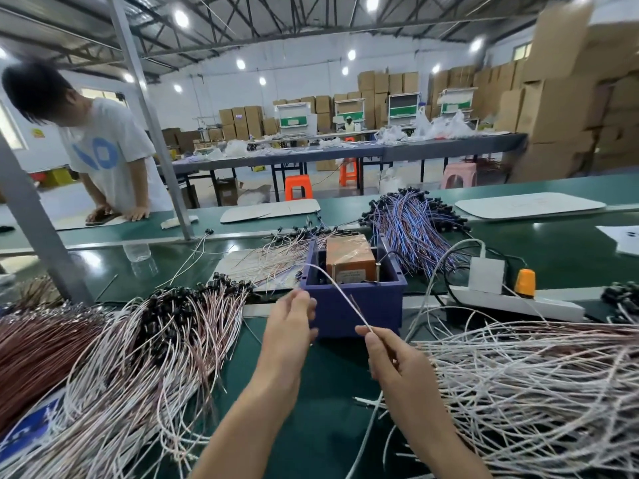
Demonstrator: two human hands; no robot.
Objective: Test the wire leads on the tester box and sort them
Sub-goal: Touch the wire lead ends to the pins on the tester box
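The lead [345, 300], thin, light and springy, arcs before the box [378, 305]. Right hand [397, 368] fingers pinch its near end, the best hold. Left hand [290, 326] fingers curl; whether they grip is unclear.

right hand [397, 361] pinches thin white wire lead [346, 302] at its near end. The lead arcs up to the left rim of the dark-blue plastic tester box [356, 309]. left hand [290, 326] is at the box's front-left corner, blurred, grip unclear. Orange block [349, 257] sits inside the box.
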